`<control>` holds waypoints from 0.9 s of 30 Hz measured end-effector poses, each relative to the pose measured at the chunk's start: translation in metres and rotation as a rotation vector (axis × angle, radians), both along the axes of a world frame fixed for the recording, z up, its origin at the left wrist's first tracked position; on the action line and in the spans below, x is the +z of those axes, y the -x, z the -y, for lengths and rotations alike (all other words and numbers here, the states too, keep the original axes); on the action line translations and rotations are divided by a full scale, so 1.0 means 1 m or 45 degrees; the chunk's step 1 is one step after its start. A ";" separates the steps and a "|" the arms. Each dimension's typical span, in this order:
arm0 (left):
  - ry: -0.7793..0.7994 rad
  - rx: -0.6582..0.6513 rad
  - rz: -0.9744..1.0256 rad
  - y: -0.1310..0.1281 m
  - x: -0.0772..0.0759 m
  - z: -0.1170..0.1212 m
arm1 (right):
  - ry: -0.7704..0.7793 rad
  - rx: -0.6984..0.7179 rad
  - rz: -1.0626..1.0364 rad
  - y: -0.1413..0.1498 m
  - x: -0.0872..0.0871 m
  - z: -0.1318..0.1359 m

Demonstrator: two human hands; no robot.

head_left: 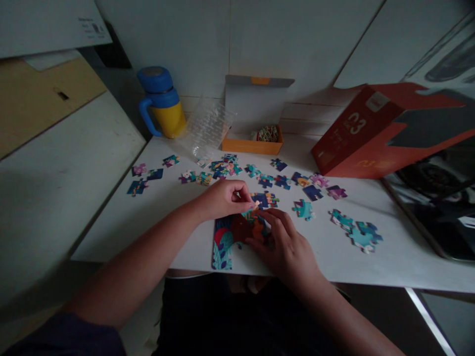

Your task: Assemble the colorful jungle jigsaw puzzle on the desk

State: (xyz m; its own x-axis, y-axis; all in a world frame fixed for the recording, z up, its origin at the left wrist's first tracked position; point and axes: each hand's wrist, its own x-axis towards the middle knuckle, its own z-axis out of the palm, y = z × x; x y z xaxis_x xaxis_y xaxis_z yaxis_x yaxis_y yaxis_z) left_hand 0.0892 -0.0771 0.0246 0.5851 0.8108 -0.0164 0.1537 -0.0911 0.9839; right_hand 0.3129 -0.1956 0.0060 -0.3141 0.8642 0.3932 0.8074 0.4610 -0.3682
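Observation:
A partly joined jigsaw section (226, 240) in blue, teal and red lies at the near edge of the white table (148, 217). My left hand (226, 198) hovers just above it with fingers pinched on a small puzzle piece. My right hand (284, 244) rests on the right side of the joined section, fingers curled and pressing down on it. A small joined cluster of pieces (265, 199) lies just beyond my fingertips. Loose puzzle pieces (222, 170) are scattered across the table beyond both hands.
A blue and yellow mug (163, 101) stands at the back left beside a clear plastic bag (206, 131). An open orange box (254, 138) holds more pieces. A large red carton (386, 131) lies at the right. More teal pieces (356, 230) lie to the right.

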 end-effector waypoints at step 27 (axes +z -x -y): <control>-0.021 -0.377 -0.051 0.007 0.016 0.003 | -0.047 0.149 0.053 -0.016 0.001 0.009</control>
